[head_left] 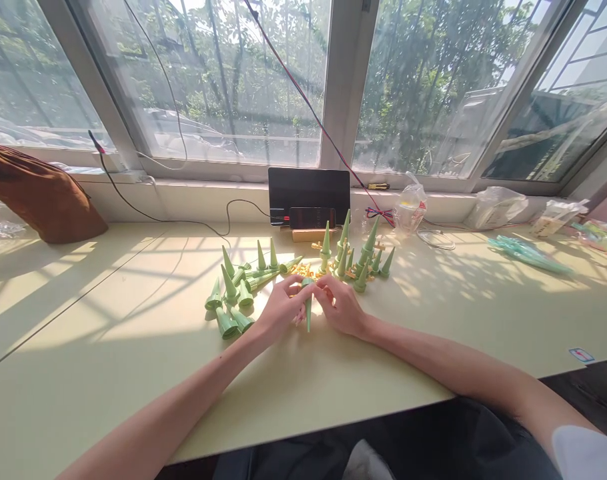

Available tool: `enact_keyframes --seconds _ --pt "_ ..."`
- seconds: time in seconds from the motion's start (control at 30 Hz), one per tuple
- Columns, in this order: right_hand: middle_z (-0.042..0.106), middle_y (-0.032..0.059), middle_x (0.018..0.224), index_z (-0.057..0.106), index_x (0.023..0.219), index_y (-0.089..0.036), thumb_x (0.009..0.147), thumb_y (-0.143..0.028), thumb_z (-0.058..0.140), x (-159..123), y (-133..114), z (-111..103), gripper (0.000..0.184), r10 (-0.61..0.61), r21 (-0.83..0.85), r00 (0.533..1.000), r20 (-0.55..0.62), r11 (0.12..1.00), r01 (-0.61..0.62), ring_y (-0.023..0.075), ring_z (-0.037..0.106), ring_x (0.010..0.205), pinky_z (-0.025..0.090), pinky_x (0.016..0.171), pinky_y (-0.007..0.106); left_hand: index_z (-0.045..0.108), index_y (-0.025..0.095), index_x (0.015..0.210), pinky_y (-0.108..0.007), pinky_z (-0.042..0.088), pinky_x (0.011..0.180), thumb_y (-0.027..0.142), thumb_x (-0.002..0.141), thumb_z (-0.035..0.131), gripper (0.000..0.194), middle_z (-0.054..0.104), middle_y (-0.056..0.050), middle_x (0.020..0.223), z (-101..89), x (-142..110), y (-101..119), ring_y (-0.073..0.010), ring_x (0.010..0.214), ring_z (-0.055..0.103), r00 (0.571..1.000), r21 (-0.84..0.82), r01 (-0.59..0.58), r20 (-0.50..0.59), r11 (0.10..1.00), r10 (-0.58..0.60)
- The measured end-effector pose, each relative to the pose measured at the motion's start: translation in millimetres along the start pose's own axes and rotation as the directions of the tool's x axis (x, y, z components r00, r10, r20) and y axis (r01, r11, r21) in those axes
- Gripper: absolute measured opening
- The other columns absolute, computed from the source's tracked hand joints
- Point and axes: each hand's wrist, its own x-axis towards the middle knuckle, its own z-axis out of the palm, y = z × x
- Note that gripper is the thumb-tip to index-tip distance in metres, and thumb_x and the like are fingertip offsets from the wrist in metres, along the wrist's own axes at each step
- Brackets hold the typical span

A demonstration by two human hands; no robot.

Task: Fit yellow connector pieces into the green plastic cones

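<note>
No readable text or labels.

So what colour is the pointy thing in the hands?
The cone is green, best seen in the head view.

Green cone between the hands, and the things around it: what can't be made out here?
All in the head view:
Green cone: its wide end, partly covered by fingers.
Right hand: whether it grips the cone; the fingertips are too small to tell.
Orange pieces: too small and crowded to count.
Phone: screen too small to read.
Brown bag: cut off by the left edge.
</note>
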Motion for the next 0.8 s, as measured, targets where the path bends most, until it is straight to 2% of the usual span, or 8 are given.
enact_keyframes --seconds 0.8 --pt "0.056 -0.0011 0.069 0.05 0.084 -0.02 0.097 -0.033 0.041 0.0 1.1 0.9 0.02 0.013 0.0 0.999 0.04 1.0 -0.013 0.011 0.049 0.057 0.038 0.055 0.023 0.056 0.02 0.095 -0.021 0.036 0.038 0.052 0.075 0.067 0.039 0.05 0.007 0.05 -1.3 3.1 -8.0 -0.0081 0.037 0.042 0.999 0.009 0.033 -0.004 0.999 -0.033"
